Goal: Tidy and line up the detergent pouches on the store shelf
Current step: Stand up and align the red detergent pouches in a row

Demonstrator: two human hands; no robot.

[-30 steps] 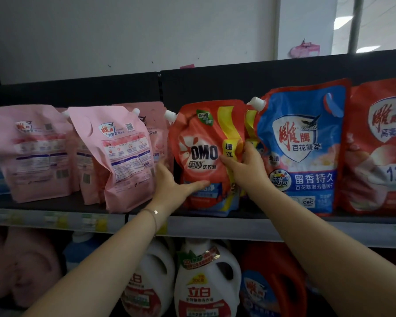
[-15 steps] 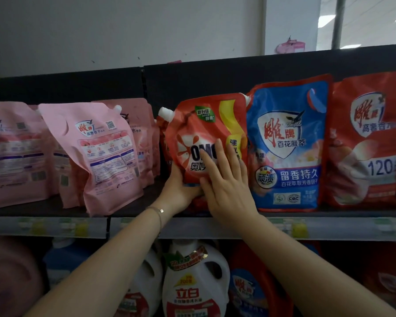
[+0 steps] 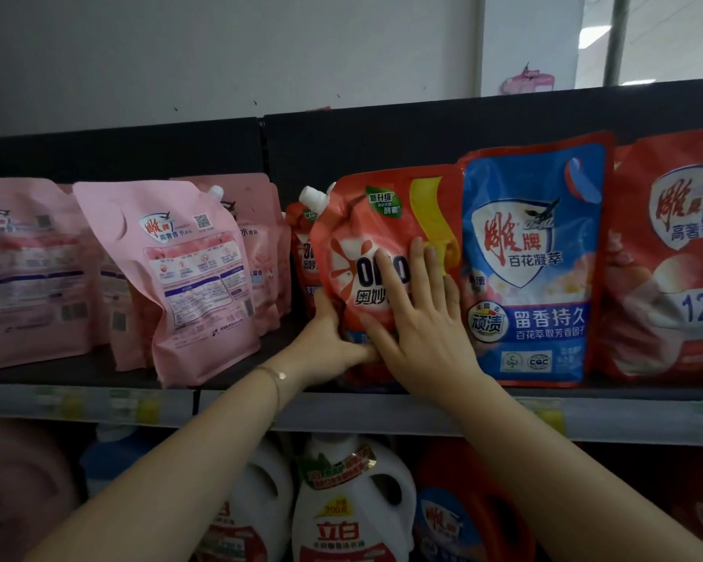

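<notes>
A red OMO pouch (image 3: 376, 221) with a white spout stands tilted at the middle of the dark shelf (image 3: 98, 373). My left hand (image 3: 331, 342) grips its lower left corner from below. My right hand (image 3: 419, 318) lies flat on its front, fingers spread and pointing up. A second red OMO pouch (image 3: 303, 253) peeks out behind it on the left. To the right stand a blue-and-red pouch (image 3: 532, 257) and a red pouch (image 3: 670, 257). Left of centre, pink pouches (image 3: 187, 273) lean at different angles.
The shelf's front rail (image 3: 382, 415) carries price tags. Below it stand white detergent jugs (image 3: 350, 509), a red jug (image 3: 459, 517) and a blue bottle (image 3: 110, 456). A black back panel (image 3: 382, 139) closes the shelf behind the pouches.
My right hand has moved from the pouch's right edge onto its front and now lies flat. The OMO pouch has shifted right against the blue pouch, showing another OMO pouch behind it.
</notes>
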